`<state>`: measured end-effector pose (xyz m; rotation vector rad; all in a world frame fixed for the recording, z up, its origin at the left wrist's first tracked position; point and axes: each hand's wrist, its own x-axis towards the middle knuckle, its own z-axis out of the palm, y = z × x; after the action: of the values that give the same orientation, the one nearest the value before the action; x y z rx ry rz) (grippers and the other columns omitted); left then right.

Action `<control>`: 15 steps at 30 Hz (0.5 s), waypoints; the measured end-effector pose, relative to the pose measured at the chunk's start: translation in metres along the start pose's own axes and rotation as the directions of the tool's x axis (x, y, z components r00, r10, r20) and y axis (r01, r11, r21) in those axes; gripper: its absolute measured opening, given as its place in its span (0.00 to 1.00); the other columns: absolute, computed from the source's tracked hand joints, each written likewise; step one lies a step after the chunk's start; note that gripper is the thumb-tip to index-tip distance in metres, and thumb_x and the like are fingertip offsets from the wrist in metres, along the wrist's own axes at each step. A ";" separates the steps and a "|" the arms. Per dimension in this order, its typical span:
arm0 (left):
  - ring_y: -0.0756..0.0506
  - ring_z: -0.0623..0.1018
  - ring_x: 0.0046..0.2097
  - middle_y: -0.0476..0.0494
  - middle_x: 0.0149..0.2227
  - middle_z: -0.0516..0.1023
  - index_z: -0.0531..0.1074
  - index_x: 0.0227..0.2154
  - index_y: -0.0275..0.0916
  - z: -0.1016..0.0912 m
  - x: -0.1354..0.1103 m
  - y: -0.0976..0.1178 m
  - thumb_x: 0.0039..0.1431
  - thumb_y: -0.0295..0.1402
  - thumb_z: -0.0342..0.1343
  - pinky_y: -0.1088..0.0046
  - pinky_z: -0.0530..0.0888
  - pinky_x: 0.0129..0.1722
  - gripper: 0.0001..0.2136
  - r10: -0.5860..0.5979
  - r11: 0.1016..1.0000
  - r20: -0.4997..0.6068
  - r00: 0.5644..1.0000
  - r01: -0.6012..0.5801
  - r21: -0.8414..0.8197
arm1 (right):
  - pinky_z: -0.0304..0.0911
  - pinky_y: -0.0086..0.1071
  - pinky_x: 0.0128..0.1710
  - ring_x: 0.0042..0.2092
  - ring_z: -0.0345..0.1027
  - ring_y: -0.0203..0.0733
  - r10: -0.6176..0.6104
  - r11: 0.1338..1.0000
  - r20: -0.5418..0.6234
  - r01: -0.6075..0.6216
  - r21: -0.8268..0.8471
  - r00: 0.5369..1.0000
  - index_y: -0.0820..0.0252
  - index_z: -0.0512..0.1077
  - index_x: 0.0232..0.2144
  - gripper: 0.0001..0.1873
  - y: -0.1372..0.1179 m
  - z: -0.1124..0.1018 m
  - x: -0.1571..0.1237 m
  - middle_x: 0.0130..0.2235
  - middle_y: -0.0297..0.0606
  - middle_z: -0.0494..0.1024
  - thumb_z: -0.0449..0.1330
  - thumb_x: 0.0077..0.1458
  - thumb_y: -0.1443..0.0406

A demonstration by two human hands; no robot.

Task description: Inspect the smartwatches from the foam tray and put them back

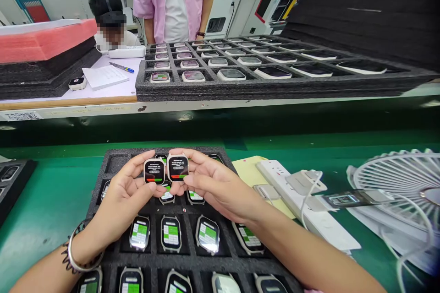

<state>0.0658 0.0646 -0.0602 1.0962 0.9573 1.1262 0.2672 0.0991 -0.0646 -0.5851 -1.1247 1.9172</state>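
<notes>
My left hand (125, 194) pinches a small square watch body (154, 171) whose dark screen shows white text with a red and green bar. My right hand (213, 183) holds a second, matching watch body (178, 167) right beside it, screens facing me. Both hands hover over a black foam tray (113, 165) on the green bench. Its pockets hold several watch bodies (171, 233) with green and white screens. A bracelet circles my left wrist.
A white power strip (302, 206) with plugged adapters and cables lies right of the tray, beside a white fan (398, 183) and yellow paper (247, 171). A raised shelf carries another foam tray (240, 87) of watches. A person in a pink shirt (175, 0) stands behind; another sits at left.
</notes>
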 end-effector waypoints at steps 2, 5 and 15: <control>0.50 0.82 0.36 0.42 0.52 0.76 0.68 0.58 0.44 -0.001 0.002 0.001 0.58 0.30 0.64 0.72 0.79 0.42 0.25 -0.013 1.000 -0.013 1.000 0.013 0.009 | 0.70 0.29 0.40 0.37 0.77 0.35 0.012 1.000 0.002 -0.012 0.007 1.000 0.59 0.69 0.52 0.23 0.001 -0.001 0.001 0.41 0.36 0.80 0.65 0.54 0.72; 0.51 0.81 0.35 0.42 0.50 0.76 0.66 0.60 0.44 -0.001 0.004 0.003 0.57 0.30 0.65 0.75 0.78 0.36 0.28 -0.033 0.999 -0.030 0.999 0.034 0.030 | 0.70 0.29 0.41 0.38 0.78 0.36 0.034 0.999 0.004 -0.034 0.022 0.999 0.59 0.69 0.53 0.24 0.001 -0.003 0.001 0.42 0.36 0.80 0.65 0.54 0.73; 0.53 0.80 0.33 0.48 0.43 0.76 0.68 0.52 0.44 -0.003 0.004 0.000 0.58 0.28 0.62 0.78 0.78 0.36 0.19 0.006 0.999 -0.012 1.000 -0.005 0.044 | 0.73 0.31 0.39 0.38 0.79 0.38 0.070 0.997 0.018 -0.070 0.038 0.997 0.58 0.68 0.53 0.24 0.002 -0.003 -0.001 0.42 0.36 0.78 0.65 0.54 0.72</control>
<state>0.0631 0.0689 -0.0609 1.1289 0.9928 1.1221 0.2696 0.0993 -0.0679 -0.5952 -1.0880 2.0027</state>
